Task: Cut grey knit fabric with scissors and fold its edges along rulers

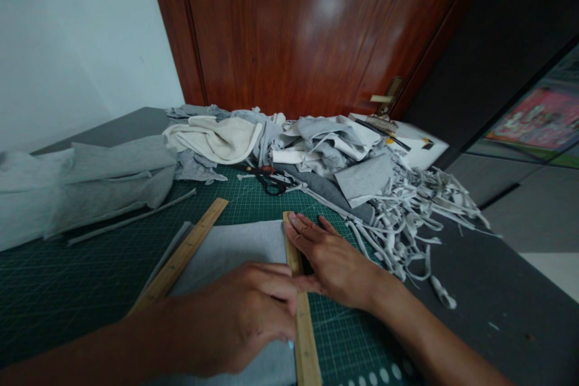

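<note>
My left hand (253, 319) pinches a mostly hidden pale-blue-tipped tool (290, 344); my right hand (335, 262) spreads over the right ruler (308, 341), bare cutting mat (344, 338) beside its edge.

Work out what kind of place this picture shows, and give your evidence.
Probably a home sewing or craft spot: a green cutting mat, black-handled scissors and heaped fabric scraps, all beside a wooden door.

pale wall (81, 36) to your left, glossy red-brown wooden door (280, 30) ahead, dark cabinet (452, 54) to your right
</note>
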Tool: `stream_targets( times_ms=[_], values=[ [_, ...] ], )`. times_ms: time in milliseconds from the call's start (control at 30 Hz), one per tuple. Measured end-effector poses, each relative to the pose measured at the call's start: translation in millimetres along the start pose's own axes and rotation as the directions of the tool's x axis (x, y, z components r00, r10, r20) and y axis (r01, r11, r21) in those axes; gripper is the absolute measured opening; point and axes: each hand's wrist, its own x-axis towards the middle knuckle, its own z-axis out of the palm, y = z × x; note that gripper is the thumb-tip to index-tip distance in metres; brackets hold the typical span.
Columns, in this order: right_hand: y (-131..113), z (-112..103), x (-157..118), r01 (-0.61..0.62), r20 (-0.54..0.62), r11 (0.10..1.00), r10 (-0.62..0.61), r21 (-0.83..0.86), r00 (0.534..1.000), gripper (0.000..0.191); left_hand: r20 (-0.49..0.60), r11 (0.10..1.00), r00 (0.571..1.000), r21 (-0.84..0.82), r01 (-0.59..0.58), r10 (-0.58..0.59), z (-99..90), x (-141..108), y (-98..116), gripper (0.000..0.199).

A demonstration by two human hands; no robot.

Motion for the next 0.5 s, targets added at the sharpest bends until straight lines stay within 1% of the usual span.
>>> stream_targets(
  times_ms=[233,400,500],
  values=[
    [-0.7,0.7,1.4,0.008,-0.067,0.999,-0.011,-0.045,0.998,0.068,0.018,0.993,0.998,0.100,-0.069,0.068,-0.3,3.5,-0.5,0.027],
    [1.2,0.8,2.4,0.027,-0.102,0.999,-0.030,-0.035,0.994,0.062,0.066,0.987,0.998,0.162,-0.005,-0.005,-3.8,4.2,2.2,0.032],
    [1.4,0.6,1.8,0.029,-0.113,0.999,-0.031,-0.022,0.993,0.062,0.070,0.985,0.997,0.172,-0.020,0.008,-6.4,6.0,0.1,0.032]
  ],
)
